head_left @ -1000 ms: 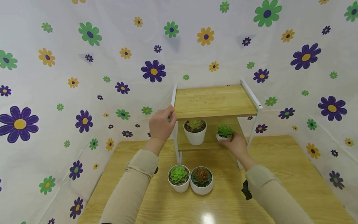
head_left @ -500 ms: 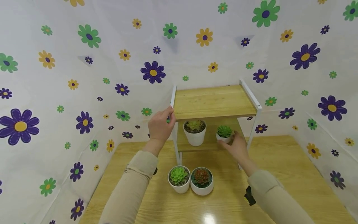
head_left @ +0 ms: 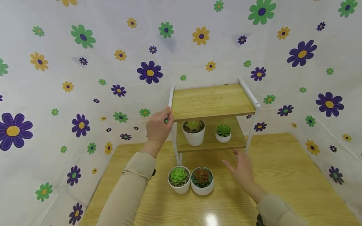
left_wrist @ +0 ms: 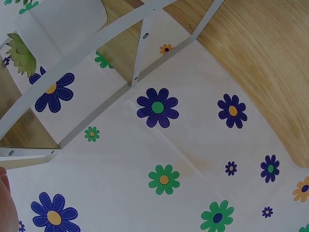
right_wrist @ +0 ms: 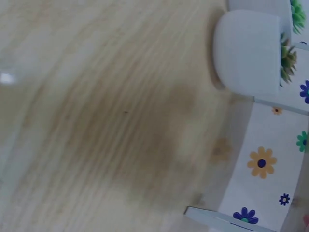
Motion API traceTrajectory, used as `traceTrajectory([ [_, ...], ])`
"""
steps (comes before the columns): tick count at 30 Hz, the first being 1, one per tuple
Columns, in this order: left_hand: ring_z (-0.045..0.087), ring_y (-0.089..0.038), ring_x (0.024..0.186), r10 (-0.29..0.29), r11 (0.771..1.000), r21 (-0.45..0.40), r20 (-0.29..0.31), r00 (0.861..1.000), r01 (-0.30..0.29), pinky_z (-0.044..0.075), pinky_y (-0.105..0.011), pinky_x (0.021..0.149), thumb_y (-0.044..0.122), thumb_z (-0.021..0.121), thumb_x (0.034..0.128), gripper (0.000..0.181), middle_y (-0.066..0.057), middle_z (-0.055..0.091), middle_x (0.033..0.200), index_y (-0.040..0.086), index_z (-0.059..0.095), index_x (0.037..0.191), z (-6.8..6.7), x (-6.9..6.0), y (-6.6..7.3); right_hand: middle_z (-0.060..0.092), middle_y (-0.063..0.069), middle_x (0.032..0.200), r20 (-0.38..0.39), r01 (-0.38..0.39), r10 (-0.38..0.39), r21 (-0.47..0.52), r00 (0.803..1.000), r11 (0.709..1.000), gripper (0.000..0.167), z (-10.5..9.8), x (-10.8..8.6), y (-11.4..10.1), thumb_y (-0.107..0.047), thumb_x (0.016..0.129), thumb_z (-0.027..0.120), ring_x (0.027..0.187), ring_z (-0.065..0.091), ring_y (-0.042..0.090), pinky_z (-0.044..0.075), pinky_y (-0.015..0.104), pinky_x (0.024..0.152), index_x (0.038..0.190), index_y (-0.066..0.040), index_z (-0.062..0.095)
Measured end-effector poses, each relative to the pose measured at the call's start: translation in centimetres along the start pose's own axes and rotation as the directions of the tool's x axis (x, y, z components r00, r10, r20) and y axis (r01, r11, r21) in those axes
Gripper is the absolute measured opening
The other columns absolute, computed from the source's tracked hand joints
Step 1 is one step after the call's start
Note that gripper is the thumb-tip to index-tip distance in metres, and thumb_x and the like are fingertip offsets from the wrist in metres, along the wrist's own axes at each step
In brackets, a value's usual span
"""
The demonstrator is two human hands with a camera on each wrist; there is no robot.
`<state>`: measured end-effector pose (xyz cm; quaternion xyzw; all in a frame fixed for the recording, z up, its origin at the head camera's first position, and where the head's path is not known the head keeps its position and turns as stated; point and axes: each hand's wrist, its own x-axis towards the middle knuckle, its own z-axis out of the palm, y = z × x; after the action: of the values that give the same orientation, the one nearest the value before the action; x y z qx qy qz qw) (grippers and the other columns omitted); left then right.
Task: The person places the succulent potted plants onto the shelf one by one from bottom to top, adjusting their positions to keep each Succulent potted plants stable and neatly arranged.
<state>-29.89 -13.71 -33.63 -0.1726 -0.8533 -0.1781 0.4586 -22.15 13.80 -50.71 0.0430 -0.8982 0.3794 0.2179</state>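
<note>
My left hand (head_left: 159,126) pinches the front left corner of a two-tier wooden shelf (head_left: 212,100) with a white metal frame. In the left wrist view the frame's white bar (left_wrist: 108,34) crosses the upper left. Below and in front of the lower tier, my right hand (head_left: 242,168) holds nothing, thumb and fingers spread apart. A small white pot with a green succulent (head_left: 223,137) stands on the right of that tier, apart from the hand. To its left is a larger white pot with a pale succulent (head_left: 194,138).
Two more white pots stand on the wooden table (head_left: 271,175) before the shelf: a bright green succulent (head_left: 179,176) and, just right of it, a reddish succulent (head_left: 202,177). Their pots seem to touch. White flower-print cloth (head_left: 113,37) hangs behind and along both sides.
My right hand has let go of the small succulent pot and drawn back, down toward me. That pot now rests on the lower tier. My left hand keeps its hold on the shelf corner.
</note>
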Motion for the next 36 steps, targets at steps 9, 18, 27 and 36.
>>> traceTrajectory([
  [9, 0.069, -0.024, 0.074, 0.019, 1.000, 0.007, -0.001, 1.000, -0.019, 0.054, -0.034, 0.056, 0.013, 0.058, 0.0862, 0.018, -0.005, 0.072, 0.102, 0.009, 0.073, 0.096, 0.0, 0.1, -0.3, 0.042, 0.030, 0.134, 0.372, -0.044, 0.001, 0.106, 0.928, 0.993, 0.085, 1.9, -2.1, 0.9, -0.032, 0.078, 0.074, 0.125, 0.037, 0.047, 0.035, 0.061, 0.102, 0.137, 0.010, 0.031],
  [18, 0.069, -0.023, 0.074, 0.022, 1.000, 0.009, 0.002, 1.000, -0.022, 0.054, -0.034, 0.056, 0.013, 0.059, 0.0859, 0.018, -0.006, 0.073, 0.097, 0.009, 0.073, 0.097, 0.0, 0.1, -0.1, 0.039, 0.031, 0.139, 0.542, -0.040, -0.018, 0.094, 0.840, 0.995, 0.106, 4.1, -3.5, 0.9, -0.039, 0.066, 0.082, 0.129, 0.034, 0.050, 0.031, 0.062, 0.105, 0.140, 0.011, 0.026],
  [27, 0.068, -0.023, 0.075, 0.018, 1.000, 0.005, 0.002, 1.000, -0.018, 0.054, -0.034, 0.055, 0.013, 0.059, 0.0851, 0.019, -0.007, 0.074, 0.094, 0.008, 0.073, 0.097, -0.1, 0.2, -0.1, 0.032, 0.035, 0.142, 0.593, -0.086, -0.012, 0.136, 0.805, 0.987, 0.112, 4.9, -3.2, 0.1, -0.039, 0.065, 0.083, 0.131, 0.032, 0.050, 0.030, 0.061, 0.107, 0.143, 0.010, 0.018],
  [36, 0.067, -0.023, 0.071, 0.023, 1.000, -0.005, 0.005, 1.000, -0.023, 0.053, -0.034, 0.052, 0.012, 0.059, 0.0845, 0.017, -0.008, 0.074, 0.091, 0.008, 0.073, 0.093, -0.3, 0.5, -0.1, 0.027, 0.037, 0.143, 0.612, -0.124, -0.034, 0.214, 0.790, 0.969, 0.117, 6.1, -3.1, 0.0, -0.033, 0.063, 0.086, 0.132, 0.029, 0.051, 0.026, 0.060, 0.110, 0.143, 0.013, 0.013],
])
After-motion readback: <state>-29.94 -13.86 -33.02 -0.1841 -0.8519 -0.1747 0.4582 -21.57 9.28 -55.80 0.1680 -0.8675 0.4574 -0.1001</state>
